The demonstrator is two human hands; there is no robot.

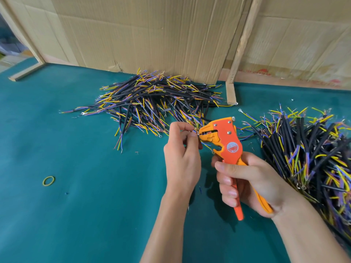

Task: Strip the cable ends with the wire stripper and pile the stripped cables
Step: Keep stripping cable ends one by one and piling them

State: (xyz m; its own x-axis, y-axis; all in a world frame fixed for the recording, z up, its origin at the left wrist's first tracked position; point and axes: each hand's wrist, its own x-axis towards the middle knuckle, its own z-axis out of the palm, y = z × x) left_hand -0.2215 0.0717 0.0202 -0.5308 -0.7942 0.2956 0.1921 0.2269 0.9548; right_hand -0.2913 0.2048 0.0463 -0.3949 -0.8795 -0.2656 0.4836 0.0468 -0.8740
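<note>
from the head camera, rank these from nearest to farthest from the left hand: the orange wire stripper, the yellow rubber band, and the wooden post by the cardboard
From the left hand:
1. Wire stripper, right beside it, in the right hand.
2. Wooden post, behind and to the right.
3. Rubber band, far left on the green mat.

Looks like a small workshop bench, some hand-assembly setup. Green felt table [76, 205], flattened cardboard sheets [152, 35] propped along the top of the frame on rough wood strips [240, 50], and big heaps of cut cables [152, 103] at center and far right.
</note>
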